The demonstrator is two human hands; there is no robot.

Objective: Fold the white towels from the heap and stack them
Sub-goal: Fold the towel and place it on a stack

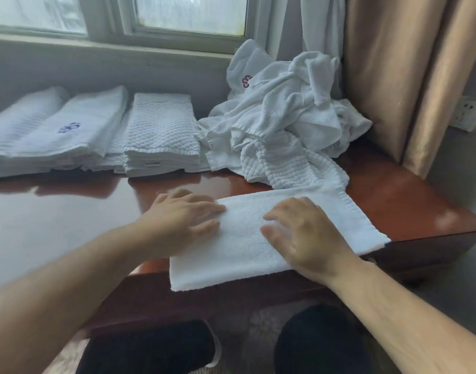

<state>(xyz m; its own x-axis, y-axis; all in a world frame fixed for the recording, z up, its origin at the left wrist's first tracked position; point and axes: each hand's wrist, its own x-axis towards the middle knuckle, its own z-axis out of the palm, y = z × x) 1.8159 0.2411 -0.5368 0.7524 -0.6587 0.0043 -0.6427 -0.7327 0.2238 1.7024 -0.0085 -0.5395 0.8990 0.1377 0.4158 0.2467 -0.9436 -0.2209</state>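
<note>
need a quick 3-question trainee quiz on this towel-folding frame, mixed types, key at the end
1. True or false: the left hand and right hand hold the plain towel up off the table.
2. Where is the unfolded heap relative to the quilted stack? A) to its left B) to its right C) on top of it
3. Fill in: the emblem on the smooth folded stack is ___ in colour.
Key: 1 false, both hands rest with straight fingers on the plain towel, which lies flat on the table. 2 B. 3 blue.
</note>
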